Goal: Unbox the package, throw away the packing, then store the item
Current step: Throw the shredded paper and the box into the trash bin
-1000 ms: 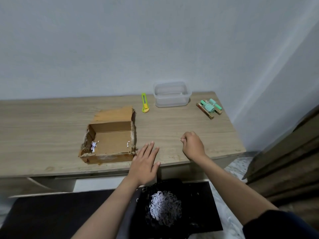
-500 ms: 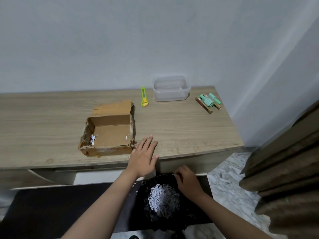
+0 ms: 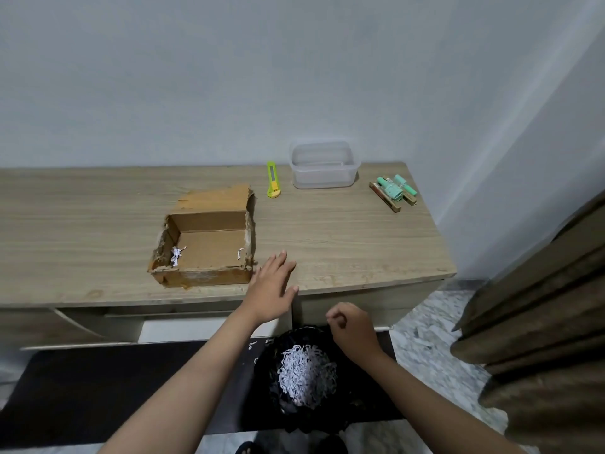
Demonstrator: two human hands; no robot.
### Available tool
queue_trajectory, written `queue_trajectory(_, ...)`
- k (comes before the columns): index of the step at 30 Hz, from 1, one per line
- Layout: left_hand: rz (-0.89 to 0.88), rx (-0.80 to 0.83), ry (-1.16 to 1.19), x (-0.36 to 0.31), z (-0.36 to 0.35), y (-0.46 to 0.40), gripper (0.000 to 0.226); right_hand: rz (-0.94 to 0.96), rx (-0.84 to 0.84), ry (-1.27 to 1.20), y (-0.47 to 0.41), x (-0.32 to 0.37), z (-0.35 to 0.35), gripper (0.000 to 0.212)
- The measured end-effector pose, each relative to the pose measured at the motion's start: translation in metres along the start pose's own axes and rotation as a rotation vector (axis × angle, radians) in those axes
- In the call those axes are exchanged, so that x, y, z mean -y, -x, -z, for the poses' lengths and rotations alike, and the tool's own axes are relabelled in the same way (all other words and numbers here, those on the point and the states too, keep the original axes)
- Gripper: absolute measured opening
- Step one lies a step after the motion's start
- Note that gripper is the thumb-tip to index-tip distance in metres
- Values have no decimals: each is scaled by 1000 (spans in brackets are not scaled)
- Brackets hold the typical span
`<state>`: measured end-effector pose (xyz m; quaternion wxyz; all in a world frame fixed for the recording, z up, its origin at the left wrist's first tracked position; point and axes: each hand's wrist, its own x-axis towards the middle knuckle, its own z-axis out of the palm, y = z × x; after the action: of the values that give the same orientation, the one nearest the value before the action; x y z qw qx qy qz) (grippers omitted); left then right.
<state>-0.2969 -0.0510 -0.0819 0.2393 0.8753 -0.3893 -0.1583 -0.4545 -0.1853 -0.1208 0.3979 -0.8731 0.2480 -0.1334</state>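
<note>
An open, torn cardboard box [image 3: 209,247] sits on the wooden desk [image 3: 343,237], with a few white paper shreds [image 3: 176,255] left inside. My left hand [image 3: 271,290] rests flat on the desk's front edge, just right of the box, fingers straight. My right hand [image 3: 353,329] hovers below the desk edge over the black-lined trash bin [image 3: 268,371]; its fingers are curled, thumb against forefinger, and nothing shows in them. A heap of shredded paper [image 3: 306,375] fills the bin. The mint-green item on wooden strips [image 3: 393,191] lies at the desk's far right.
A clear plastic container [image 3: 324,165] without a lid stands at the back of the desk, a green-yellow cutter [image 3: 272,179] to its left. A brown curtain [image 3: 540,322] hangs at the right. A black mat [image 3: 98,388] covers the floor under the bin.
My right hand left the desk top, dropped to the bin and has now lifted slightly above its rim. The left hand stayed by the box.
</note>
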Motion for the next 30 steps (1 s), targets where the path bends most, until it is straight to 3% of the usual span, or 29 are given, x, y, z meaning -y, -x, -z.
queue_trajectory(3,-45,-112,277,-16,12,12,52,33,-120,-98,-8,25,4,14)
queue_trajectory(7,-156,-420,428,-27,44,33,32,-65,-137,-345,-29,74,3,24)
queue_trajectory(10,-242,-651,385,-10,77,45,29,-82,-195,-399,-55,112,-4,23)
queue_trajectory(13,-111,-774,252,32,109,57,45,-87,-207,-436,-87,154,-21,16)
queue_trajectory(16,112,-692,199,86,128,67,86,-154,-178,-499,-121,192,-42,15)
queue_trajectory(20,224,-390,382,136,128,68,124,-293,-120,-458,-165,214,-65,43)
queue_trajectory(23,184,-278,465,152,123,65,118,-421,-66,-515,-181,221,-76,47)
queue_trajectory(26,166,-310,509,154,120,65,105,-448,-41,-713,-181,230,-78,30)
queue_trajectory(30,145,-367,516,152,118,65,100,-445,-51,-918,-174,230,-76,26)
